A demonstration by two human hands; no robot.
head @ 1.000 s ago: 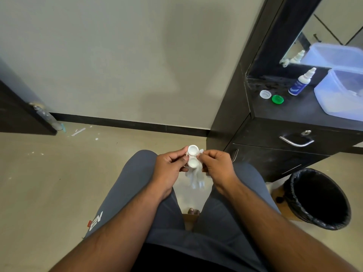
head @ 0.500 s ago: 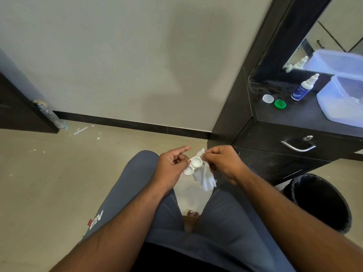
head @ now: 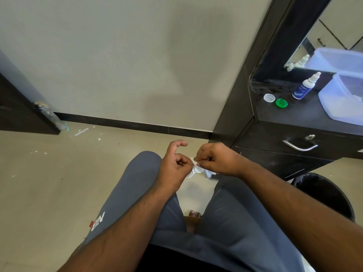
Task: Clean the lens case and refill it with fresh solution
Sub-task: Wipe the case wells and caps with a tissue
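Over my knees, my left hand grips the white lens case, whose two round wells peek out below my fingers. My right hand pinches a white tissue and presses it against the case; most of the tissue is hidden under that hand. On the dark dresser top at the right lie a white cap and a green cap, with a solution bottle standing behind them.
A translucent plastic box sits on the dresser at the far right, under a mirror. A drawer with a metal handle is below. A black bin stands on the floor by my right arm.
My right hand has closed in on the case and bunched the tissue under it, so less tissue hangs down. The case has tilted and is more covered by both hands.
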